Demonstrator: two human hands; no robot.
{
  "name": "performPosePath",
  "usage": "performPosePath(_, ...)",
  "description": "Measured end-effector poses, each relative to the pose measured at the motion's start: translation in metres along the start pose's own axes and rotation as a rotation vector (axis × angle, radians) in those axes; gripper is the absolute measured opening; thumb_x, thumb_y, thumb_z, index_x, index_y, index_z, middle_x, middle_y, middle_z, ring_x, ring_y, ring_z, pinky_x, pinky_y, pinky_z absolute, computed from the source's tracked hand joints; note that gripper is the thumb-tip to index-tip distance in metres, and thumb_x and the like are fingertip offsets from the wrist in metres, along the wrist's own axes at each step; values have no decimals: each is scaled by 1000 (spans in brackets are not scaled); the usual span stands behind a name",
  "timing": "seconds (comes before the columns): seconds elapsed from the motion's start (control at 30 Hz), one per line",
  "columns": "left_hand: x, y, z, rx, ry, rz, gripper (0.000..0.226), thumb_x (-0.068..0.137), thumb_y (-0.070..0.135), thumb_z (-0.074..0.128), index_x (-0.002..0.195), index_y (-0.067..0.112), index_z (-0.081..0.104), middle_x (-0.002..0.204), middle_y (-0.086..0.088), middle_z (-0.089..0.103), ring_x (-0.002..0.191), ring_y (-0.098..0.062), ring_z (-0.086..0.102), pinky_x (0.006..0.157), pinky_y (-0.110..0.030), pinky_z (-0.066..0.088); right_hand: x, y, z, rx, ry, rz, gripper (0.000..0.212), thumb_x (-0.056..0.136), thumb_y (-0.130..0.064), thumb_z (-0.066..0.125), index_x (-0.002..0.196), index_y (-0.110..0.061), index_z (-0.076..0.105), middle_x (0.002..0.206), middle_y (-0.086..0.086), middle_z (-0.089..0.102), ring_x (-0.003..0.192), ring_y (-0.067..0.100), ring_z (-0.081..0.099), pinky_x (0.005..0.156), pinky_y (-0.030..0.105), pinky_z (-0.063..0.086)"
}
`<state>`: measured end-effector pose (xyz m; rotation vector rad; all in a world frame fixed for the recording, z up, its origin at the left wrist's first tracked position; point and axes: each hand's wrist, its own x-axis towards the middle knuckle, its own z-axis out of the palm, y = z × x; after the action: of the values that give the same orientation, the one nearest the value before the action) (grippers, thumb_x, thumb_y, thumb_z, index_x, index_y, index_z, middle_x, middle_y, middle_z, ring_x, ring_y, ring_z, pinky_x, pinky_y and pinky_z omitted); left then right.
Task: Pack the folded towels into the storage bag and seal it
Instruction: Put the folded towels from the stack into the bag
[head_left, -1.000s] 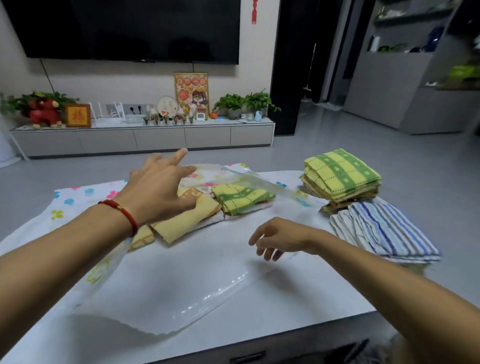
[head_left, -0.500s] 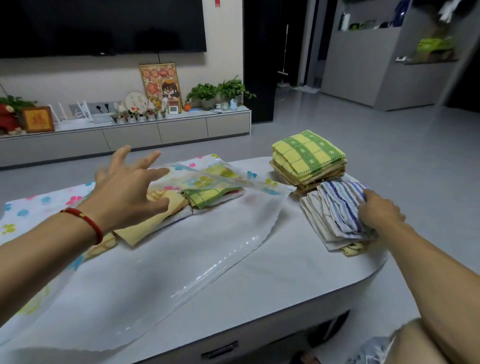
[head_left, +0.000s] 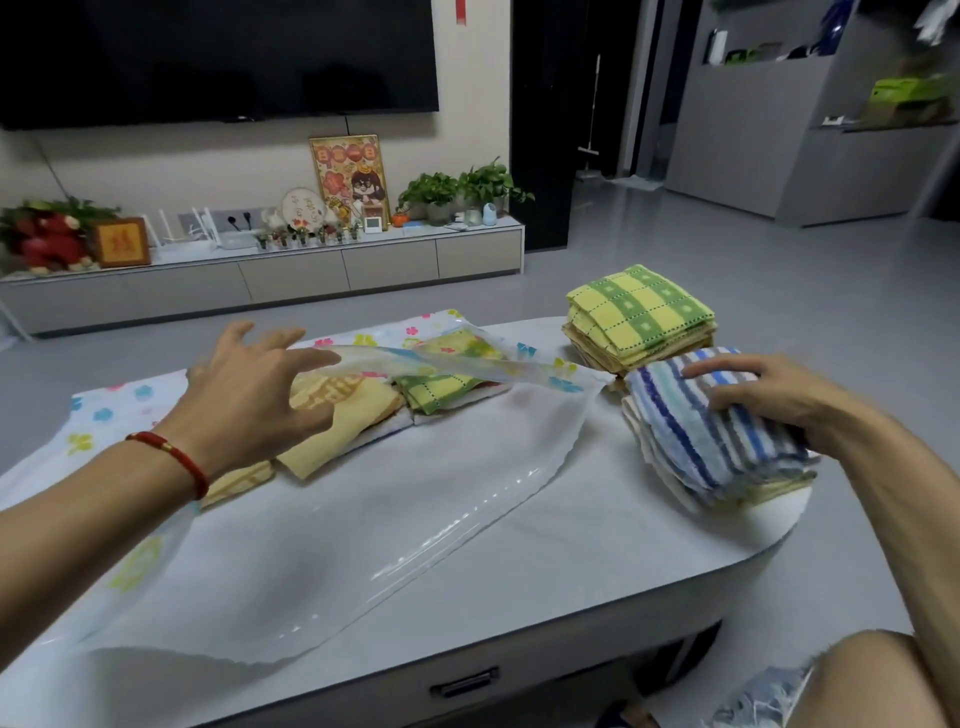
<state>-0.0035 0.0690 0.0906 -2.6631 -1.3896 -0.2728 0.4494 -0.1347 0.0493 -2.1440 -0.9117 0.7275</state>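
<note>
Dim, even indoor light; soft glare streaks on the clear storage bag (head_left: 415, 530) toward 6 o'clock. Wide-angle bending at edges; slight overall blur.

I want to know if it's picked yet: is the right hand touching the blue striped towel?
Touching. In the head view the right hand grips the blue striped folded towel, fingers curled over its top.
</note>
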Motion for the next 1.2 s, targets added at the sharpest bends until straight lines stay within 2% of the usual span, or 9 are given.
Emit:
performPosePath(0.2,-23,-13,-15,-67,-28,31,72,79,38,70,146,32,44,156,-4,39,129,-31,48,110,-45,37,-63,-114,107,-207,-437,-387,43,77,-28,75,110,-55,74,136,-15,57,106,7,65,79,23,54)
performPosePath(0.37,-38,-22,-18,-77,-58,6,76,81,36,64,151,31,34,161,-5,29,137,-35,41,111,-48,37,-67,-196,200,-100,-403,-472,47,87,-15,68,130,-33,72,134,0,65,101,17,69,82,26,58)
performPosePath(0.47,-64,-38,-4,-56,-95,-11,73,83,40,63,149,35,34,160,-3,29,136,-32,40,108,-44,41,-62,-222,218,-9,-360,-427,55,89,-14,66,143,-24,62,134,8,65,99,23,72,93,39,60)
performPosePath(0.6,-98,-68,8,-4,-167,-104,73,82,43,56,150,36,31,159,7,30,130,-29,40,93,-45,50,-58,-226,228,163,-369,-383,56,85,-11,68,137,-31,66,117,3,71,82,18,77,71,29,66)
performPosePath(0.8,-91,-105,-20,-92,-105,-75,91,72,57,53,153,22,31,165,11,11,138,-24,42,110,-33,35,-64,-228,311,369,-659,-203,50,90,10,64,133,-16,69,119,13,71,91,28,76,76,37,65)
performPosePath(0.87,-92,-105,-25,-143,-79,-32,87,67,61,47,147,29,39,164,14,13,139,-17,40,106,-29,36,-66,-250,356,550,-693,-126,42,95,14,57,131,-6,65,124,22,68,110,38,70,95,48,59)
performPosePath(0.97,-93,-104,-25,-204,-23,4,66,69,54,50,133,38,48,163,13,21,143,-4,27,100,-22,33,-58,-289,419,1046,-626,8,21,100,15,46,114,9,60,102,24,64,104,46,65,79,47,56)
performPosePath(1.07,-90,-104,-26,-222,7,-62,79,68,60,47,143,34,43,164,17,9,142,-9,34,106,-27,34,-57,-298,473,1316,-540,143,53,107,3,38,156,-18,36,135,26,57,103,41,65,71,40,55)
performPosePath(1.2,-89,-104,-23,-220,-25,-93,78,80,49,57,151,25,36,163,23,3,141,-15,38,111,-34,37,-66,-274,514,1315,-759,281,52,111,-41,33,161,-28,30,153,17,49,121,36,55,84,41,55)
